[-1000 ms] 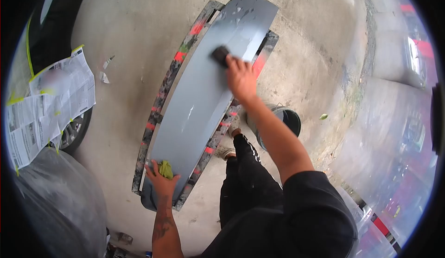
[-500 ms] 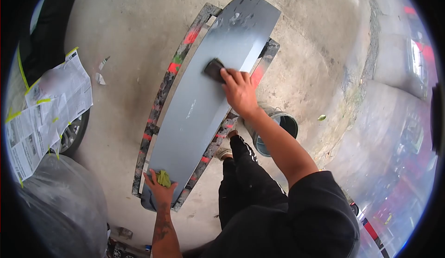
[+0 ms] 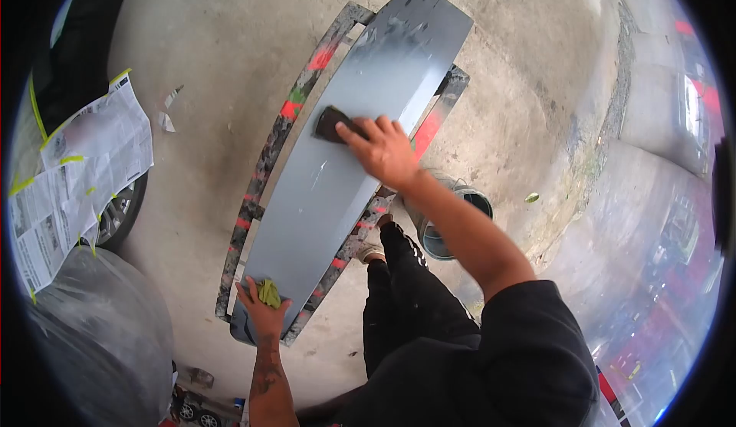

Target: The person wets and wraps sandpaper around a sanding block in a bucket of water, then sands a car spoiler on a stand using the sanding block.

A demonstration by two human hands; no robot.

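A long grey painted panel [image 3: 307, 205], curved like a car body part, lies across a narrow stand. My right hand [image 3: 386, 153] grips a dark sanding block [image 3: 328, 125] and holds it flat against the panel's upper middle. Pale scuff marks show on the grey surface just below the block. At the panel's near end, my left hand [image 3: 266, 318] holds a crumpled yellow-green cloth [image 3: 268, 293] between thumb and fingers, pressed down on the surface. The palm's underside is hidden.
The stand [image 3: 253, 189] is wrapped in dark, red-spotted covering. A bucket [image 3: 468, 197] stands right of my legs. To the left are a car wheel [image 3: 123, 212], taped newspaper masking [image 3: 100, 151] and plastic sheeting [image 3: 107, 335]. Clear plastic [image 3: 629, 274] hangs at the right.
My right hand has slid the sanding block left and slightly down the panel. My left hand and the cloth stay in place on the panel.
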